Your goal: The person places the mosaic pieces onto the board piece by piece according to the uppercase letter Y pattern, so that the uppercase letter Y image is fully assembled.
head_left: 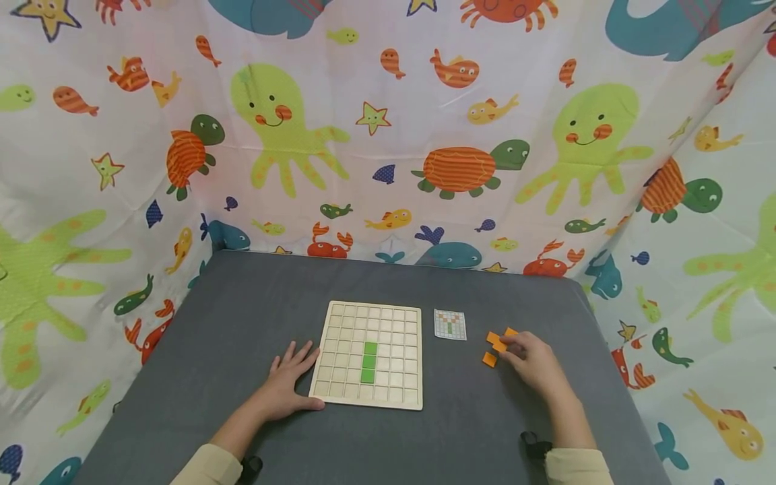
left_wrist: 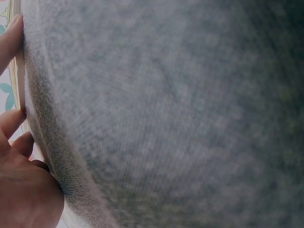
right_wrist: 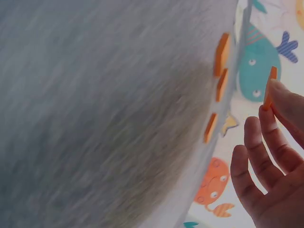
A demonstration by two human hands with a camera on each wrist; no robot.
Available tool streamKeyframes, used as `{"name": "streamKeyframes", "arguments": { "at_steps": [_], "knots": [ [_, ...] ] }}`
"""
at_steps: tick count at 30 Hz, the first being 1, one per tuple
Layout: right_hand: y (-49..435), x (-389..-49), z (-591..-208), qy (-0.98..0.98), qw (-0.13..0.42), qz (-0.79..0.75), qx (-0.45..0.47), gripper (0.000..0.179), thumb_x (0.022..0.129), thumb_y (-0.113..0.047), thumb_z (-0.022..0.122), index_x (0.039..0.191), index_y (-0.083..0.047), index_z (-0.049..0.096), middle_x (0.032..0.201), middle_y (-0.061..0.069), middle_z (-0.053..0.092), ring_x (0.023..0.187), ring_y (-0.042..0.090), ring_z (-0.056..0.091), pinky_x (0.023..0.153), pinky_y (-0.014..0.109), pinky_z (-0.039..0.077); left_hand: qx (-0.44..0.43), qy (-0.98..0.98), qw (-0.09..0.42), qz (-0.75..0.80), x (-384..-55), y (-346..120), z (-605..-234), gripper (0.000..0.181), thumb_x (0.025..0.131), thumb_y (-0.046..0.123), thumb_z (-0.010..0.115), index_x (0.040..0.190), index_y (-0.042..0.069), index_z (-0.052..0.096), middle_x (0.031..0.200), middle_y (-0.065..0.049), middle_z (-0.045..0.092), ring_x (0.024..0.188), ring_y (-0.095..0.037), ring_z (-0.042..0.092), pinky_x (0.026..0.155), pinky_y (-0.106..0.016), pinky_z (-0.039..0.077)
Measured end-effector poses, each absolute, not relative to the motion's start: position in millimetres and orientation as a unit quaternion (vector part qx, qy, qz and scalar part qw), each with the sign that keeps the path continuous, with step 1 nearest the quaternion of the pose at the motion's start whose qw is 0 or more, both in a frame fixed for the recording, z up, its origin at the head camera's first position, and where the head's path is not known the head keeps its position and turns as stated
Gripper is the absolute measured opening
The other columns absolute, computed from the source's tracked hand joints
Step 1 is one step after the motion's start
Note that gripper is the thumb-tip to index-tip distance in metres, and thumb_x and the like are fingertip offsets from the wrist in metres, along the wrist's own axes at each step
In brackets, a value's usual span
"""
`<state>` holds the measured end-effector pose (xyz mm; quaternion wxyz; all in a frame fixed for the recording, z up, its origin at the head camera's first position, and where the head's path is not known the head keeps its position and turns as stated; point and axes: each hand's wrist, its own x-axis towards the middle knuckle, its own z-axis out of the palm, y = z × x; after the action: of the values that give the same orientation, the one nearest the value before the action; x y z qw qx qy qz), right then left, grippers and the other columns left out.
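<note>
A wooden grid board lies on the table, with a column of green square tiles in its cells. Fingers spread, my left hand touches the board's left edge with thumb and fingertips. In the left wrist view, part of that hand shows beside the board's edge. To the right of the board, my right hand pinches an orange square tile between thumb and index finger. The right wrist view shows it raised off the table, while several loose orange tiles lie close by.
A small printed card with a coloured grid pattern lies between the board and the orange tiles. Grey cloth covers the table. Behind and at both sides hangs a curtain printed with sea animals.
</note>
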<state>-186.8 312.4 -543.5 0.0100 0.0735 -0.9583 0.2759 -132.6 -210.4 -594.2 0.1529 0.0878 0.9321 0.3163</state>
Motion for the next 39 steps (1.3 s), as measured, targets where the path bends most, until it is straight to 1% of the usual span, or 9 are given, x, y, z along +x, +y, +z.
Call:
{"name": "streamKeyframes", "arguments": {
  "at_steps": [2,5,9,12,17,25,31,37,39],
  "knots": [
    [305,-188,-541,-0.957,0.015,0.28,0.078,0.028,0.088,-0.014,0.079,0.114,-0.006,0.075,0.109,0.012,0.068,0.088,0.024,0.066,0.081,0.05,0.056,0.088,0.932,0.151,0.317,-133,-210,-594,0.118,0.068,0.064,0.085,0.161,0.019,0.029,0.17,-0.009,0.017,0.156,-0.042,-0.004,0.118,-0.07,-0.001],
    [294,-191,-537,-0.955,0.019,0.284,0.08,0.027,0.088,-0.013,0.08,0.114,-0.007,0.075,0.109,0.011,0.068,0.086,0.023,0.065,0.077,0.044,0.057,0.089,0.933,0.149,0.314,-133,-210,-594,0.118,0.067,0.064,0.085,0.161,0.019,0.029,0.17,-0.009,0.017,0.156,-0.042,-0.004,0.118,-0.069,-0.001],
    [280,-194,-534,-0.951,0.011,0.297,0.084,0.026,0.087,-0.011,0.08,0.112,-0.007,0.076,0.11,0.011,0.069,0.086,0.022,0.063,0.07,0.034,0.056,0.087,0.935,0.15,0.311,-131,-210,-594,0.118,0.067,0.064,0.085,0.161,0.018,0.03,0.169,-0.01,0.017,0.156,-0.042,-0.003,0.118,-0.069,-0.001],
    [270,-197,-532,-0.949,0.003,0.303,0.091,0.025,0.088,-0.012,0.079,0.113,-0.008,0.077,0.111,0.011,0.069,0.089,0.023,0.063,0.068,0.03,0.054,0.084,0.934,0.147,0.315,-130,-210,-593,0.118,0.066,0.063,0.086,0.16,0.017,0.031,0.169,-0.011,0.018,0.156,-0.043,-0.003,0.118,-0.07,-0.001],
    [254,-202,-531,-0.944,-0.006,0.314,0.102,0.026,0.088,-0.012,0.079,0.113,-0.009,0.077,0.11,0.009,0.068,0.086,0.021,0.06,0.07,0.032,0.051,0.084,0.934,0.147,0.314,-130,-211,-591,0.118,0.066,0.062,0.086,0.16,0.017,0.031,0.169,-0.011,0.018,0.156,-0.044,-0.003,0.118,-0.07,-0.001],
    [230,-209,-531,-0.938,-0.001,0.321,0.132,0.027,0.087,-0.013,0.08,0.113,-0.009,0.076,0.107,0.008,0.069,0.085,0.019,0.063,0.076,0.038,0.055,0.086,0.933,0.152,0.314,-131,-210,-591,0.118,0.067,0.062,0.086,0.161,0.018,0.03,0.169,-0.011,0.018,0.156,-0.043,-0.003,0.118,-0.07,0.0],
    [211,-216,-531,-0.938,0.001,0.318,0.142,0.027,0.087,-0.015,0.08,0.114,-0.011,0.076,0.109,0.005,0.07,0.085,0.018,0.064,0.074,0.037,0.054,0.084,0.934,0.149,0.313,-131,-212,-592,0.118,0.067,0.063,0.086,0.161,0.018,0.03,0.169,-0.011,0.018,0.156,-0.043,-0.003,0.118,-0.07,-0.001],
    [192,-217,-536,-0.932,-0.014,0.329,0.152,0.026,0.088,-0.014,0.079,0.114,-0.012,0.077,0.115,0.005,0.07,0.088,0.018,0.066,0.073,0.035,0.056,0.091,0.934,0.146,0.313,-131,-212,-593,0.118,0.068,0.063,0.085,0.161,0.018,0.03,0.169,-0.011,0.018,0.156,-0.044,-0.003,0.118,-0.07,0.0],
    [186,-218,-537,-0.931,-0.018,0.329,0.157,0.026,0.089,-0.015,0.079,0.114,-0.013,0.077,0.115,0.004,0.07,0.089,0.018,0.067,0.073,0.034,0.055,0.09,0.935,0.149,0.308,-130,-211,-593,0.117,0.068,0.064,0.085,0.161,0.019,0.028,0.17,-0.009,0.017,0.156,-0.041,-0.004,0.119,-0.069,-0.001]
  ]
}}
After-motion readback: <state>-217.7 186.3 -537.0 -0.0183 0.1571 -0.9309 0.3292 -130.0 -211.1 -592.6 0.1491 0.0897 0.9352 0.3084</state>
